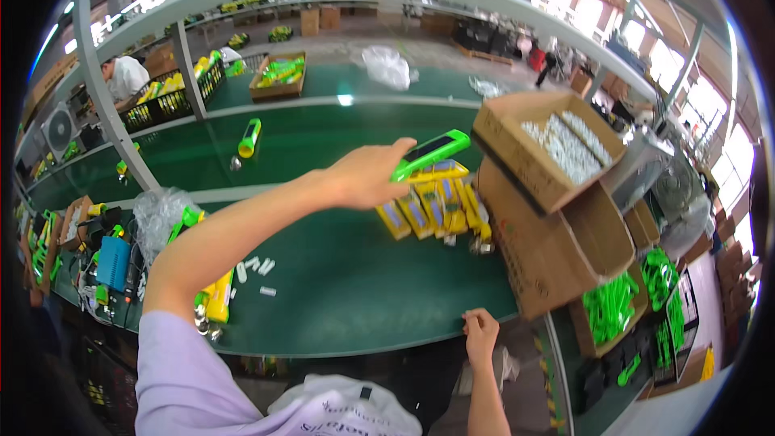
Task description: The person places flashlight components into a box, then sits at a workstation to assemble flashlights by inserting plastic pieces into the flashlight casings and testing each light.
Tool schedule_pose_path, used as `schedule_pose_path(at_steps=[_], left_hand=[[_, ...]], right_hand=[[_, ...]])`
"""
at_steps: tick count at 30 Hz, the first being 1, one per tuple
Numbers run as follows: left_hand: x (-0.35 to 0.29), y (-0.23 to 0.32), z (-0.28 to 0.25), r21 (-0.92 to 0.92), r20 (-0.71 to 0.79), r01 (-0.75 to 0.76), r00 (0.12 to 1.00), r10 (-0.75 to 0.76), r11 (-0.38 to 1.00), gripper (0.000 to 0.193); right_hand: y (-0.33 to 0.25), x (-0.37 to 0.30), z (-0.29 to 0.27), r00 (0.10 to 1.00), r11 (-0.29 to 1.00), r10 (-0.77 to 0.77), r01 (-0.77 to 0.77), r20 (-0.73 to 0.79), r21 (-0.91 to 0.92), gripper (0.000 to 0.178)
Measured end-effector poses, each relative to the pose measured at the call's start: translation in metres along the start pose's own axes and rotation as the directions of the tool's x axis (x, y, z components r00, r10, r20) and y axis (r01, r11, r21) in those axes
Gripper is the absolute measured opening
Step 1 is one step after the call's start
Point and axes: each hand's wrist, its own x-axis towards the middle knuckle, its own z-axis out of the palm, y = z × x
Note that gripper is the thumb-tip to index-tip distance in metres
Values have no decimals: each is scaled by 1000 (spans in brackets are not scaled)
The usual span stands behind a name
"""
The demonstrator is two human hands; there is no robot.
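Note:
My left arm stretches across the green work surface (323,299). My left hand (367,178) is closed around a bright green casing with a dark flat panel (436,153), holding it above a pile of yellow light bodies (440,206). Silvery round ends (482,247) show at the near side of that pile. Close to the front edge of the surface is my right hand (481,331), its fingers curled together; whether something small is pinched there I cannot make out. Several small white pieces (260,265) lie left of centre, beside yellow-and-green lights (218,299) near my left elbow.
An open carton of small white parts (565,141) rests on a larger carton (549,250) at right. Below it sits a box of green parts (609,311). A green-yellow light (250,137) lies on the belt behind a metal rail. Left stands a blue device (113,262).

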Motion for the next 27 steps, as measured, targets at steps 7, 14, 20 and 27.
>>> schedule_pose_path(at_steps=[7, 14, 20, 27], left_hand=[[-197, 83, 93, 138, 98, -528, 849, 519, 838, 67], [-254, 79, 135, 119, 284, -726, 678, 678, 677, 43], [-227, 70, 123, -8, 238, -588, 785, 573, 809, 48], [-216, 96, 150, -530, 110, 290, 955, -274, 797, 48]], right_hand=[[7, -88, 27, 166, 455, -284, -843, 944, 285, 84], [-42, -127, 23, -125, 464, -18, -880, 992, -102, 77], [-38, -155, 26, 273, 175, -143, -939, 951, 296, 57], [-58, -146, 67, 842, -23, 113, -528, 527, 849, 63]])
